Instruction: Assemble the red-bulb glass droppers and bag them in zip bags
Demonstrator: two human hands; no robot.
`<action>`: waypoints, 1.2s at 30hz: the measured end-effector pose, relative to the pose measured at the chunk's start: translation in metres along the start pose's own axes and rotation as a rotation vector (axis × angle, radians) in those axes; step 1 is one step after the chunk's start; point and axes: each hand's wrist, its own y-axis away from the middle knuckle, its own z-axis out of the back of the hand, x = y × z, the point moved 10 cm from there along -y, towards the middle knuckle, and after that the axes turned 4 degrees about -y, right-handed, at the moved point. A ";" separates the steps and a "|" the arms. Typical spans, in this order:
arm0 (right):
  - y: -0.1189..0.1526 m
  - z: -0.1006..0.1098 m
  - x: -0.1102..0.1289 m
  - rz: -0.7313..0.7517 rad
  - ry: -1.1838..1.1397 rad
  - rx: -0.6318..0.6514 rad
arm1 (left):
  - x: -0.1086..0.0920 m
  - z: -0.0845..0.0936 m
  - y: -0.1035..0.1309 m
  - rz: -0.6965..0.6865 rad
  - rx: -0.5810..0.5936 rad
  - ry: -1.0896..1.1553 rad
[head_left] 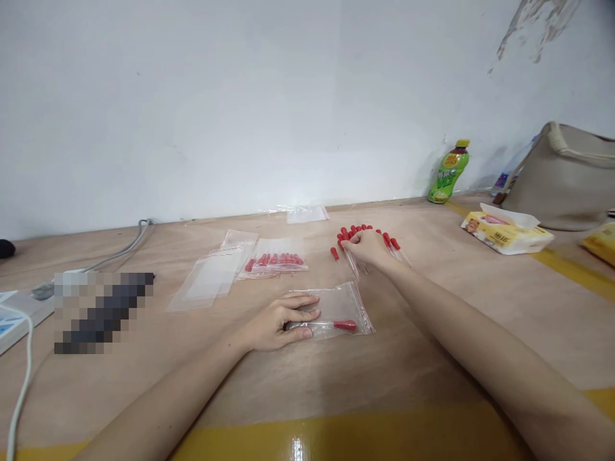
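Observation:
My left hand (283, 320) lies with fingers spread on a clear zip bag (331, 298), pressing it to the table. Inside that bag is one dropper (344, 325) with a red rubber bulb, its clear tube running under my fingers. Farther back on the right, my right hand (368, 246) has its fingers closed at a red-bulbed dropper (342, 238) in a loose pile. The fingertips partly hide what they grip. Around it lie several more droppers (394, 244), bulbs pointing away from me. A single dropper (335, 253) sits at the pile's left side.
Left of centre are filled bags of droppers (278, 259) and flat clear bags (206, 278). Another bag (307, 214) lies by the wall. A green bottle (449, 173), tissue pack (509, 230) and grey handbag (567, 179) stand right; a power strip (19, 320) and cable are left.

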 end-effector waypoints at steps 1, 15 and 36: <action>0.002 0.004 -0.005 -0.009 -0.027 -0.009 | 0.000 0.001 0.000 0.001 -0.003 0.007; 0.067 0.012 -0.050 -0.012 -0.901 0.021 | 0.004 -0.002 0.002 0.018 0.020 -0.041; 0.114 -0.013 -0.028 0.098 -0.497 0.506 | 0.003 0.002 0.003 0.034 -0.005 -0.007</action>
